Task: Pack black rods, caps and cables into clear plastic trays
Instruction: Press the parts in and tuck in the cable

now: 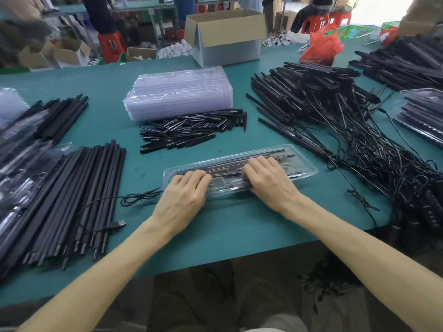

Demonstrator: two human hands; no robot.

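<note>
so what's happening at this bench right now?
A person is packing a clear tray at the front of the green table. Both hands lie flat on it: the left hand on its left end, the right hand over the middle, pressing on black rods already seated inside. A stack of empty trays sits behind, with short black caps before it, loose rods at left and a tangle of cabled rods at right.

Both forearms are bare from elbow to wrist, with no sleeve showing. The left hand (184, 200) and the right hand (268, 179) wear no gloves, rings or watch. Below, the lap shows dark grey-brown trousers (182, 305).
</note>
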